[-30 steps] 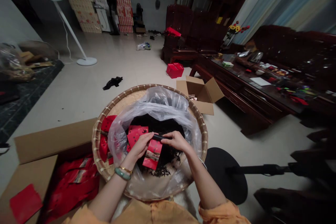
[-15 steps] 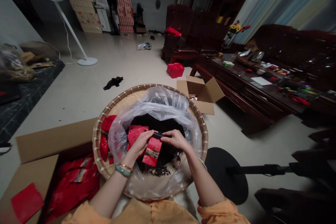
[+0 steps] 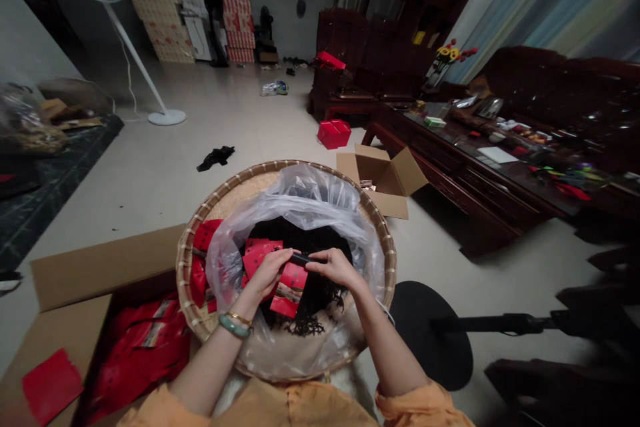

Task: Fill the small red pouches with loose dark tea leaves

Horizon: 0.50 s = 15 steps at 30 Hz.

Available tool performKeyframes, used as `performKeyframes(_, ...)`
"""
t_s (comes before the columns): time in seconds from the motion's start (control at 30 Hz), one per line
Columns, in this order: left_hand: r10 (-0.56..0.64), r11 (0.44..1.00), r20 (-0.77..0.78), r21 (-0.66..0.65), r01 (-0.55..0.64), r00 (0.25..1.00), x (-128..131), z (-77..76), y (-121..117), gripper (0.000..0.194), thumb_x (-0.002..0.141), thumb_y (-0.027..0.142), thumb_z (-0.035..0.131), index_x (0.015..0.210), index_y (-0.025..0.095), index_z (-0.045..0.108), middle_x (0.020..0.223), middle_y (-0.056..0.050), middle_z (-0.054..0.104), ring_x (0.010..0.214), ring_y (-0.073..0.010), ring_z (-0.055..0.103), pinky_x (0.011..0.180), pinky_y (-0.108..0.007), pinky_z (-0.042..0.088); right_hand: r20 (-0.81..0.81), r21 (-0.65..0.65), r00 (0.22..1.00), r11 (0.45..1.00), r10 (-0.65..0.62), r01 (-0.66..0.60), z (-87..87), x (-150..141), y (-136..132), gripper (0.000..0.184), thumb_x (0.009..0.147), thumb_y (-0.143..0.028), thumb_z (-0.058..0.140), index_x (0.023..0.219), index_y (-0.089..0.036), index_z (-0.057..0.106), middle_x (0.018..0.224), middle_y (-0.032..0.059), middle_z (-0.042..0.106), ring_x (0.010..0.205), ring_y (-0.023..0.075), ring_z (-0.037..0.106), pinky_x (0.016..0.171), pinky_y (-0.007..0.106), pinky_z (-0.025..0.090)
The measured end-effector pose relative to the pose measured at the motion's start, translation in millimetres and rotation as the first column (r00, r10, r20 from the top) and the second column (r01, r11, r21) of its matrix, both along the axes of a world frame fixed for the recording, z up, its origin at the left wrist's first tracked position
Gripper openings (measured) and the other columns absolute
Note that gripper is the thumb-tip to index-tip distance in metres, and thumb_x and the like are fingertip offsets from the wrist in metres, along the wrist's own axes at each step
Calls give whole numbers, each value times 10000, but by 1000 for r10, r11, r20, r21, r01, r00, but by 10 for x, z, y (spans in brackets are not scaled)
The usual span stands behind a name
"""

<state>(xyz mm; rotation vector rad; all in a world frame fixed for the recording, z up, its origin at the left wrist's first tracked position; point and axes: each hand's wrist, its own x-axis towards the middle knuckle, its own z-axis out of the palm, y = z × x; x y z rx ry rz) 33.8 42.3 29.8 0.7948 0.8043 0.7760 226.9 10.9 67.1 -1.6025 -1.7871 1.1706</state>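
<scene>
As the left hand point(image 3: 267, 275) closes on the top of a red foil packet point(image 3: 289, 288), the right hand point(image 3: 335, 267) pinches the end of a black bar-shaped tool point(image 3: 303, 258) lying across the packet's upper edge. The packet hangs upright over loose dark tea leaves point(image 3: 325, 240) inside a clear plastic bag point(image 3: 300, 197), which lines a round woven bamboo tray point(image 3: 213, 192), with more red packets point(image 3: 257, 257) beside it and an open cardboard box point(image 3: 100, 267) at the tray's left.

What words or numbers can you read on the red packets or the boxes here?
None can be read: any marks on the red rectangular packet are too small and blurred, and so is the print on the red-and-cream stacked cartons by the far wall.
</scene>
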Motion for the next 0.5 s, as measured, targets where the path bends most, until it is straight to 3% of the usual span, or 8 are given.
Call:
performKeyframes(0.33,37,999,-7,-5,-37,999,29,57,-31,320,671,379,716,858,120,701,755,-45,685,650,-142,601,633,-238,448,13,12,1000,1000,-21,21,-35,-28,4,312,741,-393,629,975,-206,717,957,28,724,864,238,649,718,282,449)
performKeyframes(0.5,30,999,-3,-45,-31,1000,50,95,-51,314,656,375,727,843,125,695,719,-31,673,597,-122,579,598,-228,439,96,61,995,998,-14,8,-6,-63,-4,300,765,-417,605,953,-210,715,930,26,724,825,207,645,675,257,427)
